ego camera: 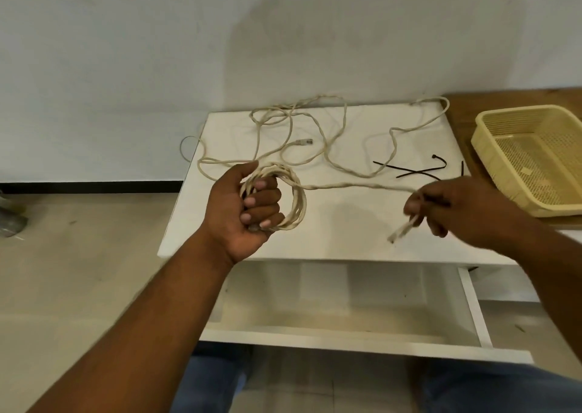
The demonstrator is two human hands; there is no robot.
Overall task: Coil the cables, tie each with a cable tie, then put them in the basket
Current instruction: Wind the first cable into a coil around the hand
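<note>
My left hand (242,206) grips a coil of cream cable (297,203) above the white table top (346,223). From the coil a strand (356,186) runs right to my right hand (456,209), which pinches the cable near its free end (401,231). A second cream cable (330,142) lies loose across the back of the table, its plug (304,142) near the middle. Black cable ties (415,170) lie crossed at the right of the table. The cream basket (532,157) stands at the far right with nothing in it.
An open white drawer (346,315) juts out below the table top toward my knees. The basket rests on a brown wooden surface (466,110). A white wall rises behind the table, and beige floor lies to the left.
</note>
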